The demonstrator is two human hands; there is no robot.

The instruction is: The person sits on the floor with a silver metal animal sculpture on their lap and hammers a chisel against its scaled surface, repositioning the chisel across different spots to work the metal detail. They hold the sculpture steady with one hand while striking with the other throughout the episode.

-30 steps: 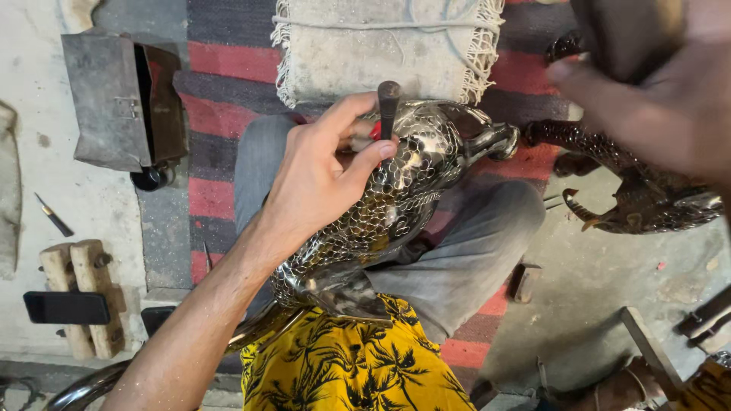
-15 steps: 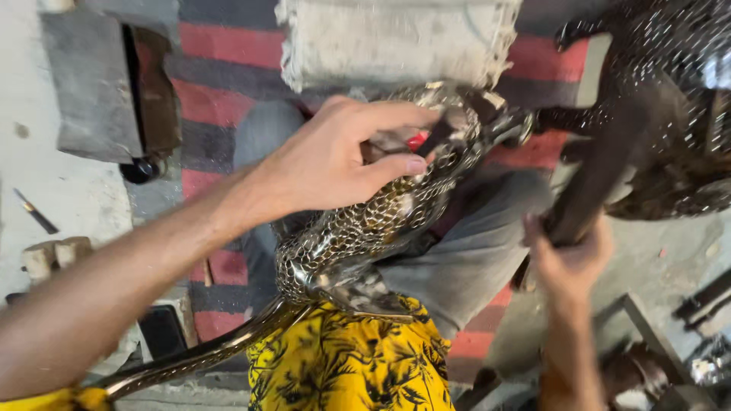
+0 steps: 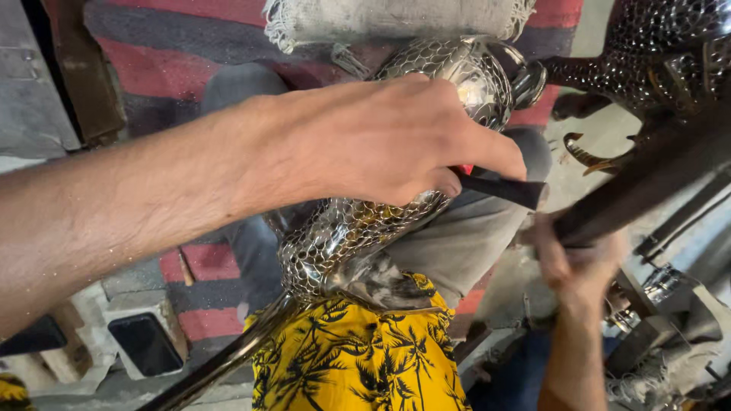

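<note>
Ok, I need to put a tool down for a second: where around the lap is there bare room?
The striped rug between the dark box and the fringed cloth is bare. The right is crowded: right hand swinging a dark handle, a second metal figure. The left hand and scaled metal piece fill the lap.

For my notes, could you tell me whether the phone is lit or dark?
Dark: the phone lies on a pale block, its screen black.

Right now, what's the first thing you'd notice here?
A shiny metal animal figure covered in scale patterns lies across the person's lap, mid-picture. The left hand presses a dark tool onto it. At the right, the right hand grips a long dark handle.
</note>
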